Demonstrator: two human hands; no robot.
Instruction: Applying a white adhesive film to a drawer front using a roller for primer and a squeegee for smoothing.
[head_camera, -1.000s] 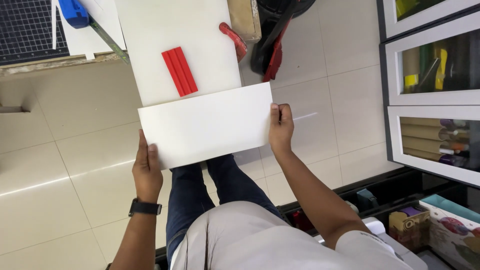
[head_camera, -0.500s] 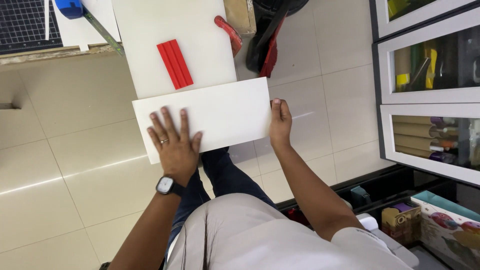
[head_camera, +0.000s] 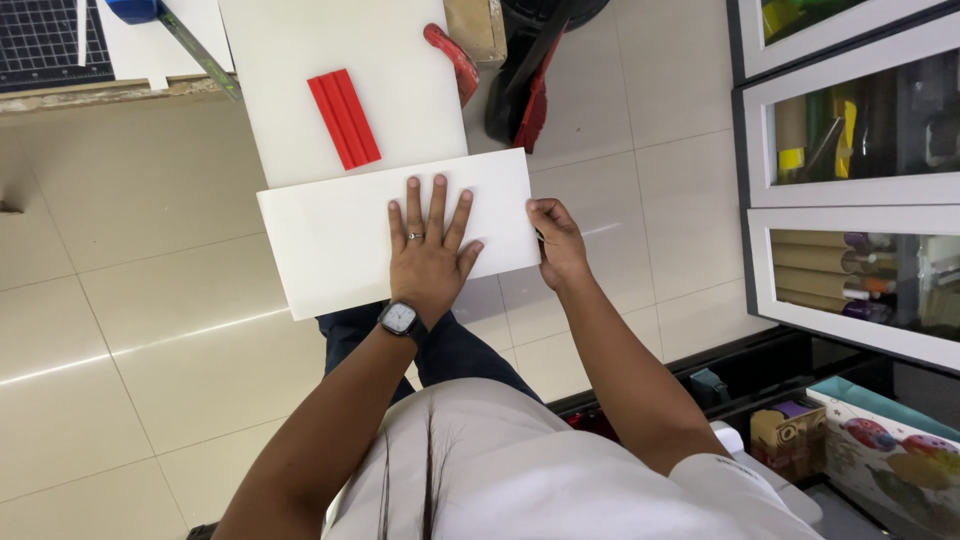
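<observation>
The left hand (head_camera: 430, 250) is pressing flat, fingers spread, on the middle of the white sheet (head_camera: 330, 240), pinning it over the lap, while the right hand (head_camera: 556, 240) is pinching its right edge, steadying it. Red strips (head_camera: 343, 118) are lying on the board (head_camera: 300, 60) beyond.

White sheet (head_camera: 340, 240) over the lap

It lay flat, a plain white rectangle, slightly tilted, its far edge apparently overlapping the near edge of the white board (head_camera: 300, 80).
</observation>
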